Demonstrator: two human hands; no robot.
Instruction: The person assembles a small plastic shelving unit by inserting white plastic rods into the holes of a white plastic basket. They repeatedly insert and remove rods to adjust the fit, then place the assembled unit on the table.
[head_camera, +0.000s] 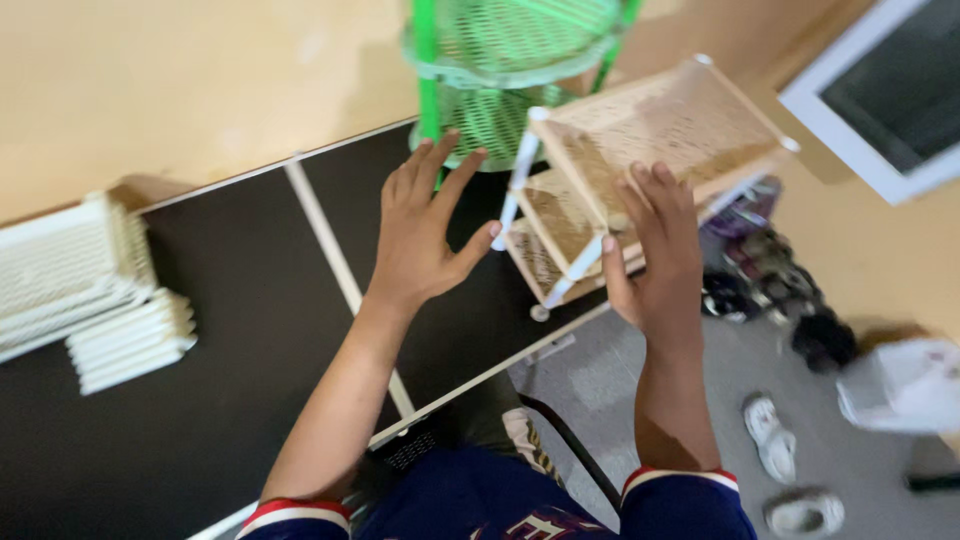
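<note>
My left hand is raised over the black table, fingers spread, holding nothing, just left of a beige three-tier mesh rack with white posts. My right hand is also spread with its fingers up against the rack's top shelf; I cannot tell whether it touches it. The rack stands tilted at the table's right edge. A green round mesh rack stands behind it, beyond my left fingertips.
Stacks of white plastic shelf panels lie at the table's left. White stripes cross the black table. On the grey floor to the right are several shoes, white sandals and a white bag.
</note>
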